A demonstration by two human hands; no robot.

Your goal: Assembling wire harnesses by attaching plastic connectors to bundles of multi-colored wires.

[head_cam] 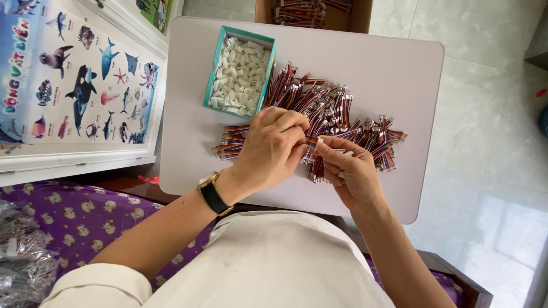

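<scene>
Striped ribbon wire (311, 141) with white connector (319, 142), pinched above the heap.

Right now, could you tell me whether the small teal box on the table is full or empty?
Nearly full: the open teal box holds white plastic connectors heaped close to its rim, its floor hidden beneath them.

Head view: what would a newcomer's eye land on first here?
Probably the heap of striped wire bundles spread across the middle of the white table, with the left hand and right hand meeting over its near edge. Next, the teal box of small white connectors behind the left hand, and the sea-animal poster at far left.
</scene>
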